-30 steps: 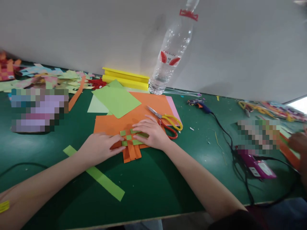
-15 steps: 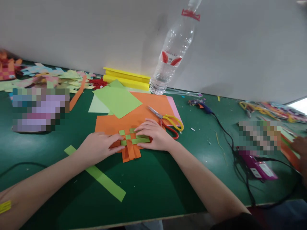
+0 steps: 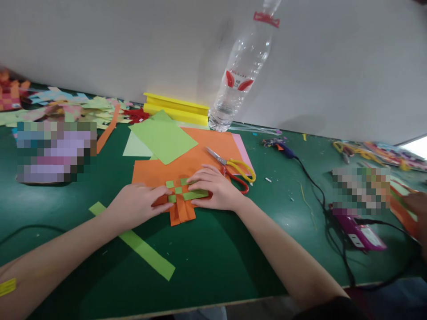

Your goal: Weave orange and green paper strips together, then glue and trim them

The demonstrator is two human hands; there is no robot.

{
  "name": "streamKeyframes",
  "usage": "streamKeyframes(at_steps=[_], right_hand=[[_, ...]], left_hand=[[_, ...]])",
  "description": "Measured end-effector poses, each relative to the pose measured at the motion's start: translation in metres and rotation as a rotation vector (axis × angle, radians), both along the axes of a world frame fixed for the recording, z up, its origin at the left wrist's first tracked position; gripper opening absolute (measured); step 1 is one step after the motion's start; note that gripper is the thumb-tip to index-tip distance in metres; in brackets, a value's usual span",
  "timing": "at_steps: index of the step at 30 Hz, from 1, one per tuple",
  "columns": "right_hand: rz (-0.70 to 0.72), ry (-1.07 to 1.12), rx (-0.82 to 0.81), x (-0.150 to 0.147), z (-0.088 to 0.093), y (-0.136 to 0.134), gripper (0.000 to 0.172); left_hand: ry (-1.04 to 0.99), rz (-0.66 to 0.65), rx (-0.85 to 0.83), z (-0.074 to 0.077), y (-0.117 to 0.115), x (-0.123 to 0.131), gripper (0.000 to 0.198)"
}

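Note:
A small woven piece of orange and green paper strips (image 3: 182, 206) lies at the near edge of the orange paper sheets (image 3: 147, 171), its orange ends pointing toward me. My left hand (image 3: 142, 202) pinches its left side between thumb and fingers. On the right side, the thumb and fingers of my right hand (image 3: 215, 189) grip the weave around a green strip. Beyond my right hand rest scissors with yellow and red handles (image 3: 238, 169). A loose green paper strip (image 3: 147, 253) passes under my left forearm.
A clear plastic bottle (image 3: 242, 58) stands by the wall beside a folded yellow sheet (image 3: 176, 111). Paper scraps (image 3: 66, 106) pile up at the back left. To the right are a corded glue gun (image 3: 283, 149), a purple power strip (image 3: 360, 231) and another person's hand (image 3: 418, 206).
Both hands keep the same hold on the woven paper. Hardly anything has shifted; the orange ends have moved very slightly.

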State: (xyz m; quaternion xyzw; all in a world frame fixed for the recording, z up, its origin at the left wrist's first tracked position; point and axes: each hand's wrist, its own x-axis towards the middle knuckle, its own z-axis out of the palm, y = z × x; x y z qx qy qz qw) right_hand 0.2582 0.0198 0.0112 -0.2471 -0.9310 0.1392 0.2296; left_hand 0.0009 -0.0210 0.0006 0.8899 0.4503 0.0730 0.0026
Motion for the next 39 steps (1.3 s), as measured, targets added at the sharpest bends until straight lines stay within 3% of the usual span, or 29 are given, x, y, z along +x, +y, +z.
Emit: streamKeyframes(at_steps=[10, 24, 30, 33, 39], right_hand=[[-0.029, -0.052, 0.071, -0.0008, -0.0033, 0.0007, 0.023], [-0.020, -0.043, 0.007, -0.0008, -0.0037, -0.0002, 0.016], [-0.110, -0.063, -0.001, -0.0014, 0.0029, -0.0024, 0.046], [-0.132, -0.070, -0.011, -0.0015, 0.0044, -0.0030, 0.050], [-0.126, -0.142, -0.020, -0.0017, -0.0005, -0.0021, 0.063]], left_hand=[[-0.032, -0.019, 0.017, 0.0011, 0.0003, 0.0006, 0.040], [0.007, -0.010, 0.007, 0.0040, -0.0003, 0.0010, 0.038], [-0.009, -0.009, 0.045, 0.0031, -0.0013, 0.0008, 0.041], [-0.026, -0.013, 0.100, 0.0030, -0.0024, 0.0021, 0.041], [-0.153, -0.184, 0.111, 0.0072, -0.0034, 0.0089, 0.031]])
